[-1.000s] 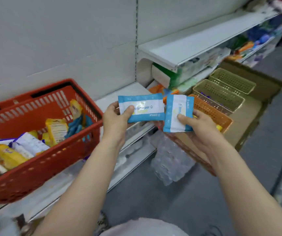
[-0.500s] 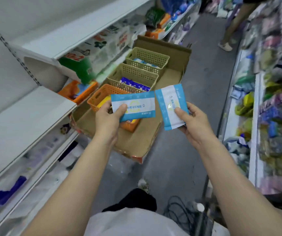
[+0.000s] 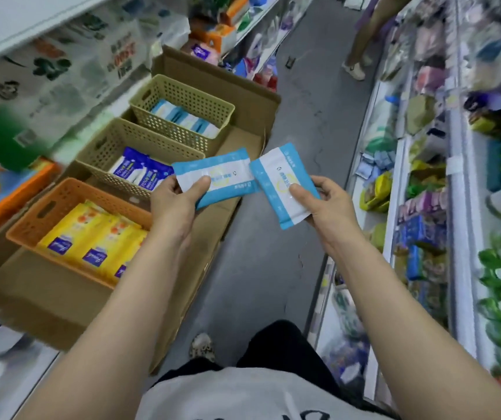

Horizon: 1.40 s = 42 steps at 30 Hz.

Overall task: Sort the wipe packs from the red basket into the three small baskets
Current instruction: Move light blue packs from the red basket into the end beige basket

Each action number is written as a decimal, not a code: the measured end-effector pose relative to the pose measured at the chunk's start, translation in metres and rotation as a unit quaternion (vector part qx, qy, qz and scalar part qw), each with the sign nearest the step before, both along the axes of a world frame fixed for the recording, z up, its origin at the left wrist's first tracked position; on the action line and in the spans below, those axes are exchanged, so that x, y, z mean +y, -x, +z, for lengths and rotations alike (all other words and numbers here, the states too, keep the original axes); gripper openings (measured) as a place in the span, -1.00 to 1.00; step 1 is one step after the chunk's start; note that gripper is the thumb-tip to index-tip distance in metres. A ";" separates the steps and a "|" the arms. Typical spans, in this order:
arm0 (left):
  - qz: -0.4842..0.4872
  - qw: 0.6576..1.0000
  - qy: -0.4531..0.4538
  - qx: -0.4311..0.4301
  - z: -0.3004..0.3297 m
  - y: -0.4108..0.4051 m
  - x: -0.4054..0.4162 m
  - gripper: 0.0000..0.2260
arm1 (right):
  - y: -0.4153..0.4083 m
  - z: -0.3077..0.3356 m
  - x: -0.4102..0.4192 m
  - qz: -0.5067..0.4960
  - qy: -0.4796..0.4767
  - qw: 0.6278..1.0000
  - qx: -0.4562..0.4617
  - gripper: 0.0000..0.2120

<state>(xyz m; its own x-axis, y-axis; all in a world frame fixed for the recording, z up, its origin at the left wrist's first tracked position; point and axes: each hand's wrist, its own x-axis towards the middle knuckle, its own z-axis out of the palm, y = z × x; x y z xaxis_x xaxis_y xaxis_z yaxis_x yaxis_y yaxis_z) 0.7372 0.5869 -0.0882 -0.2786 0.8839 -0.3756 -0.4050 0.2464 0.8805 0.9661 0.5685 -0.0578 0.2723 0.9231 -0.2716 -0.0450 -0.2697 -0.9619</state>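
Observation:
My left hand [image 3: 176,204] grips a light-blue and white wipe pack [image 3: 228,171] by its near end. My right hand [image 3: 324,207] grips a second light-blue and white wipe pack [image 3: 276,174], turned upright. Both packs hang over the aisle floor, just right of the small baskets. An orange basket [image 3: 52,204] nearest me holds yellow packs. The middle tan basket [image 3: 106,147] holds dark-blue packs. The far olive basket [image 3: 188,95] holds light-blue and white packs. The red basket is out of view.
The three baskets sit in a row on a flattened cardboard box [image 3: 40,295] on the floor at left. Stocked shelves line both sides of the grey aisle [image 3: 261,268]. A person's legs [image 3: 361,40] stand far up the aisle.
The view has swung right from the red basket to the three small baskets and down the aisle. Both hands still hold their packs, now closer to the baskets.

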 end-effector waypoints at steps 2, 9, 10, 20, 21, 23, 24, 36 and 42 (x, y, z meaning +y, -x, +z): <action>0.014 1.000 0.014 0.003 -0.005 -0.009 0.022 -0.84 | -0.011 -0.005 0.029 0.014 0.007 1.000 0.005 -0.79; 0.112 0.993 0.027 0.003 -0.018 -0.041 0.106 -0.77 | -0.044 -0.014 0.176 0.107 0.015 0.994 0.008 -0.77; 0.127 0.992 0.022 0.007 -0.017 -0.048 0.118 -0.77 | -0.047 -0.013 0.198 0.126 0.012 0.992 0.009 -0.76; 0.304 0.949 0.048 0.070 -0.025 -0.053 0.189 -0.78 | -0.019 -0.032 0.353 0.284 0.019 0.958 -0.038 -0.69; 0.327 0.941 0.059 0.068 -0.028 -0.045 0.194 -0.78 | -0.011 -0.037 0.367 0.293 0.022 0.955 -0.039 -0.71; 0.359 0.928 0.079 0.063 -0.037 -0.029 0.206 -0.81 | 0.006 -0.045 0.393 0.316 0.026 0.947 -0.057 -0.77; 0.367 0.924 0.088 0.062 -0.042 -0.022 0.214 -0.82 | 0.014 -0.049 0.406 0.329 0.024 0.942 -0.062 -0.79; 0.440 0.884 0.156 0.022 -0.068 0.032 0.272 -0.82 | 0.117 -0.131 0.523 0.458 0.052 0.852 -0.247 -0.73; 0.506 0.842 0.184 0.022 -0.074 0.038 0.269 -0.79 | 0.171 -0.173 0.544 0.594 0.049 0.739 -0.313 -0.50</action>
<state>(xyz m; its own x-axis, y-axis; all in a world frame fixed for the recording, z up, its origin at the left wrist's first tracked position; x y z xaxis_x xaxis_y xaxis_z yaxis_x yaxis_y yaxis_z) 0.6995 0.8557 -0.1625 -0.8405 0.0114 -0.5417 -0.5404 0.0543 0.8397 0.7952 1.1125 -0.2305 -0.6140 0.5965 -0.5169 0.7258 0.1693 -0.6667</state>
